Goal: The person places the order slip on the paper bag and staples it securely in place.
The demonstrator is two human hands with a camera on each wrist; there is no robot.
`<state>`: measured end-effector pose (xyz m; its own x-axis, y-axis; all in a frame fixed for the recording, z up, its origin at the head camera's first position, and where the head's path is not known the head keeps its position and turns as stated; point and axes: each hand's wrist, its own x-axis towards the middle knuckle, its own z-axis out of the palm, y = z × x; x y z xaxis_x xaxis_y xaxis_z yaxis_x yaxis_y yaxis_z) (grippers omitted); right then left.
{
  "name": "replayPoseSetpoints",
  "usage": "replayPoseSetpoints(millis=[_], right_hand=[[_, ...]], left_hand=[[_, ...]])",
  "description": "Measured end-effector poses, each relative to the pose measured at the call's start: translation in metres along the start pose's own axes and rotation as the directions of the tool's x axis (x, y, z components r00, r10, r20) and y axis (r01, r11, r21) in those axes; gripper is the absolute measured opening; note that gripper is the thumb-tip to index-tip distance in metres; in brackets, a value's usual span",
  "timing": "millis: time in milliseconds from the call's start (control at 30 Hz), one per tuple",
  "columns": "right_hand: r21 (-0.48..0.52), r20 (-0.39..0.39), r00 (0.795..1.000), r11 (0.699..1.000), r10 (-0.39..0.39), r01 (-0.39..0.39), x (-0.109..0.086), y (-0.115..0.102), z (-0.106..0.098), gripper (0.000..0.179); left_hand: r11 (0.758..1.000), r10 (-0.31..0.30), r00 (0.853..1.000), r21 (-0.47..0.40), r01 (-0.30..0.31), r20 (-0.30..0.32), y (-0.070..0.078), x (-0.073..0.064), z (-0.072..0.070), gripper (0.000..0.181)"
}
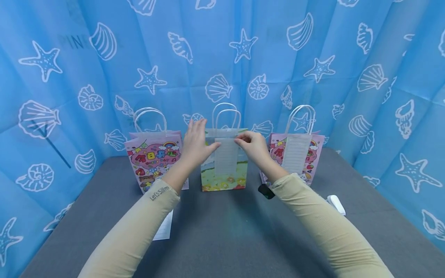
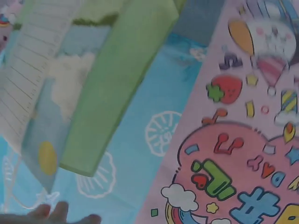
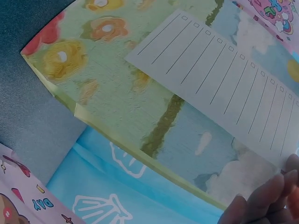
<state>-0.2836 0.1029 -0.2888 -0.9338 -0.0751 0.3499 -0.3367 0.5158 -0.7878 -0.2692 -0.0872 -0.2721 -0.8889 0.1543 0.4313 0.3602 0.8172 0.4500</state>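
Observation:
A floral green and blue paper gift bag (image 1: 224, 183) with white handles stands upright in the middle of the table. Against its front hangs a white lined checklist sheet (image 1: 226, 158), its long side vertical. My right hand (image 1: 255, 145) pinches the sheet's upper right corner between thumb and fingers. In the right wrist view the lined sheet (image 3: 219, 79) lies over the bag's printed front. At the bag's upper left edge my left hand (image 1: 196, 142) has its fingers straight up, the thumb reaching toward the sheet. Fingertips (image 2: 58, 212) of that hand show low in the left wrist view.
Pink cartoon gift bags stand either side, one left (image 1: 153, 154) and one right (image 1: 314, 154), the right one bearing a lined sheet (image 1: 296, 154). Another white sheet (image 1: 164, 228) lies under my left forearm. A black object (image 1: 266, 191) and a white object (image 1: 336, 205) lie at right. Behind hangs a blue curtain (image 1: 222, 50).

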Motion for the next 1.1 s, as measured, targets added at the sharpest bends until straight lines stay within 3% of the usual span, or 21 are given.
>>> replayPoseSetpoints(millis=[133,333,633,733,867,1000,1100], right_hand=[[0.0,-0.002,1.0,1.0,-0.004,0.004,0.001,-0.001,0.001,0.018],[0.02,0.003,1.0,1.0,0.011,-0.011,0.002,-0.001,0.003,0.019],[-0.038,-0.017,1.0,0.999,-0.026,0.026,0.007,0.001,0.005,0.017],[-0.133,-0.084,0.992,0.987,-0.097,0.085,0.006,0.001,0.005,0.019],[-0.283,-0.156,0.968,0.948,-0.198,0.149,0.008,0.0,0.006,0.036],[-0.32,-0.073,0.982,0.936,-0.175,0.143,0.013,0.0,0.006,0.039],[-0.279,-0.023,0.993,0.955,-0.114,0.103,0.016,0.0,0.006,0.028]], left_hand=[[0.996,-0.07,0.987,0.068,0.061,0.145,-0.004,0.016,0.0,0.09],[0.995,-0.099,0.97,0.029,0.095,0.22,-0.01,0.029,0.003,0.077],[0.993,-0.093,0.981,-0.059,0.104,0.171,-0.014,0.032,0.013,0.048],[0.992,-0.089,0.983,-0.074,0.102,0.16,-0.014,0.033,0.016,0.042],[0.99,-0.078,0.985,-0.104,0.095,0.155,-0.014,0.033,0.018,0.034],[0.986,-0.079,0.986,-0.134,0.099,0.144,-0.015,0.033,0.018,0.027],[0.981,-0.098,0.986,-0.155,0.119,0.138,-0.015,0.032,0.019,0.024]])
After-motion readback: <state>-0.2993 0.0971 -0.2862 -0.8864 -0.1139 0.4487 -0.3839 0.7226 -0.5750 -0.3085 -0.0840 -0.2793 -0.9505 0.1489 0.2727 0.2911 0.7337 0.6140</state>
